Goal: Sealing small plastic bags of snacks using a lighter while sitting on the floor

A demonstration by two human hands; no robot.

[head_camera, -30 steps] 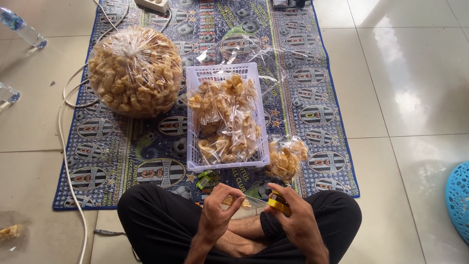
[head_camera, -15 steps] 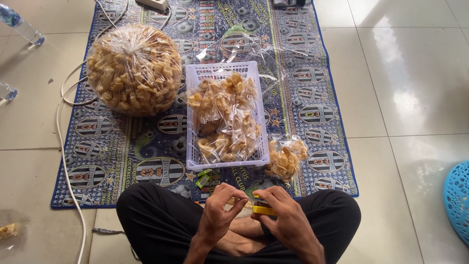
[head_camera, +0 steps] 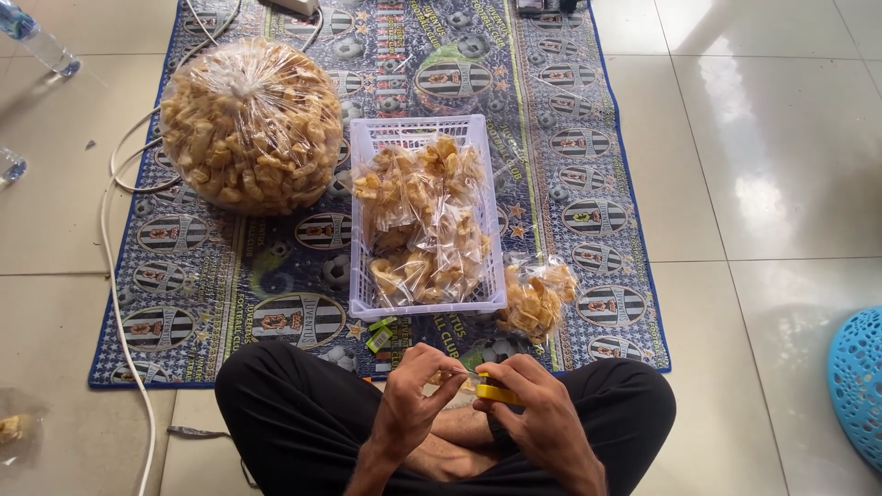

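Centrally, one yellow tape roll (head_camera: 497, 394) gripped in closed right hand (head_camera: 537, 413), left hand (head_camera: 413, 400) pinching its end just beside, one white basket (head_camera: 360, 220), one big bag of crackers (head_camera: 250, 124), one small bag (head_camera: 536, 298) on mat (head_camera: 570, 138).

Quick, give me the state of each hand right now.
Left hand: closed, fingertips pinching something small; what it is cannot be told.
Right hand: closed on a small yellow plastic object.
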